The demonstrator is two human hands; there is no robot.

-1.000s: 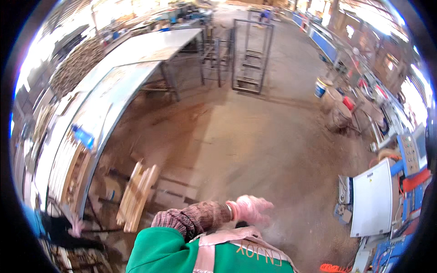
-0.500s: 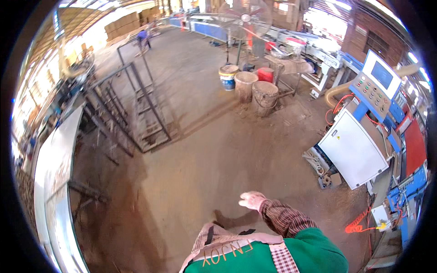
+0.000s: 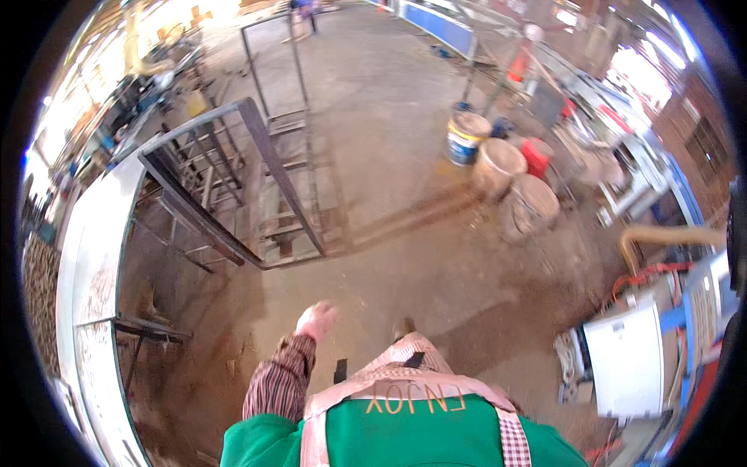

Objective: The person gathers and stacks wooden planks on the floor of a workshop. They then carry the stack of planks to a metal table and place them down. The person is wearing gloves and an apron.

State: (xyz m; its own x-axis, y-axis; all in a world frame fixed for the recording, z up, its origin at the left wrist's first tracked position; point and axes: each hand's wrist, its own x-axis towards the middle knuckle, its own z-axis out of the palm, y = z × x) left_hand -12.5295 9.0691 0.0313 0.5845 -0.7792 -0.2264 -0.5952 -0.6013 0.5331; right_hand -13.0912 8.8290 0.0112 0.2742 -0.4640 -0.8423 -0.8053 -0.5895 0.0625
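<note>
My left hand [image 3: 317, 320] swings out in front of my body, its forearm in a striped brown sleeve. Nothing shows in it. Motion blur smears the fingers, so I cannot tell whether they are curled. It touches nothing, with bare floor beneath it and a dark metal rack [image 3: 282, 183] ahead. My right hand is out of view. I wear a green top [image 3: 405, 432] under a pink checked apron [image 3: 408, 358]. A shoe tip [image 3: 404, 327] shows past the apron's edge.
Along my left runs a long pale metal-topped table [image 3: 93, 265]. Ahead to the right stand a blue-and-white bucket [image 3: 464, 140], grimy buckets [image 3: 531, 204] and a red one [image 3: 536, 156]. A white cabinet [image 3: 625, 362] is at the right, near a tan hose [image 3: 669, 235]. Far off stands a person [image 3: 306, 12].
The view has turned and tipped downward; the rack and buckets sit further right in it. My right hand has gone out of view, and my left hand has come into view.
</note>
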